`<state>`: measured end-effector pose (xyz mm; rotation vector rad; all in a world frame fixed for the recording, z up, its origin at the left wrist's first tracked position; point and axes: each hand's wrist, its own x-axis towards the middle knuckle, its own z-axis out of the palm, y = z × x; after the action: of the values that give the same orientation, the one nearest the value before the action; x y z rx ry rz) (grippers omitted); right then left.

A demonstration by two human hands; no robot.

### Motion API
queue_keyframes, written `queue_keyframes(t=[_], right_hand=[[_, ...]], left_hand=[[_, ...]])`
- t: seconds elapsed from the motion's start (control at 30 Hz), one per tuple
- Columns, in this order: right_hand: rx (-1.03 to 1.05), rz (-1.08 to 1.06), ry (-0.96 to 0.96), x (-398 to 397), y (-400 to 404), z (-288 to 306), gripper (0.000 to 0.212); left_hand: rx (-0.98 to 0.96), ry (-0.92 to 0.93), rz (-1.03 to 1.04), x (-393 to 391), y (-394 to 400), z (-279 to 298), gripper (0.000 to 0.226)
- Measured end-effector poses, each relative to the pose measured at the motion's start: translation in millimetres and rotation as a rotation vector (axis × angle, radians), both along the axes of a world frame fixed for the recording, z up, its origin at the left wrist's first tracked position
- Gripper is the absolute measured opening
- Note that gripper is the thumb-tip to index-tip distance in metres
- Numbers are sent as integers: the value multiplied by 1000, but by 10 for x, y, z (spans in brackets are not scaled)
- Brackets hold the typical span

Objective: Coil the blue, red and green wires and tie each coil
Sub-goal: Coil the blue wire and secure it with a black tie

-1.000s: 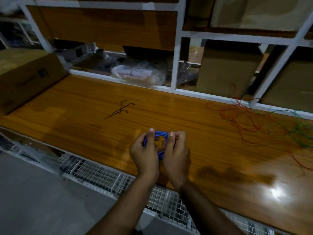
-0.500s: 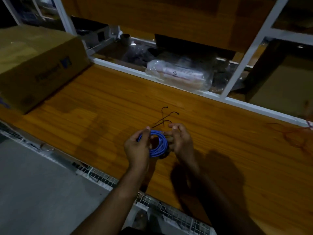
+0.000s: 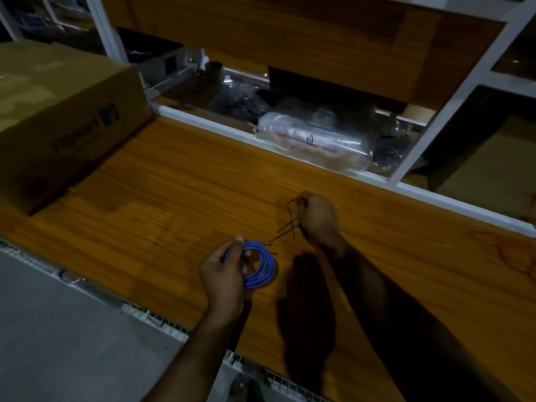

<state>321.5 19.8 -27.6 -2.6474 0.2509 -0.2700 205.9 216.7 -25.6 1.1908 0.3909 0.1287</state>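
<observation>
One hand [image 3: 224, 271] on blue coil [image 3: 261, 265] now; R hand [image 3: 317, 217] off, at ties [image 3: 291, 224].

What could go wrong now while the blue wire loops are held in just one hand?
1. Only the left hand grips the blue coil, so the loops might spring loose before being tied.
2. The right hand is at several thin dark ties lying together; it may grab more than one or fumble them in the dim light.
</observation>
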Motion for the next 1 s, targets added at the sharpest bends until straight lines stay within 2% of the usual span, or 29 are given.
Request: queue_keyframes(t=[0.17, 0.4, 0.57, 0.77, 1.0], right_hand=[[-208, 29, 91, 231, 5, -106, 26], [-178, 45, 42, 276, 44, -74, 12], [-45, 103, -96, 160, 11, 286, 11], [-125, 305, -92, -42, -258, 824, 13], [-213, 329, -4, -357, -654, 1205, 14]], left_hand=[[-11, 4, 9, 30, 50, -3, 26], [7, -28, -14, 10, 110, 67, 23], [74, -88, -67, -3, 42, 187, 23], [117, -123, -152, 54, -343, 360, 22], [124, -189, -232, -74, -953, 566, 19]])
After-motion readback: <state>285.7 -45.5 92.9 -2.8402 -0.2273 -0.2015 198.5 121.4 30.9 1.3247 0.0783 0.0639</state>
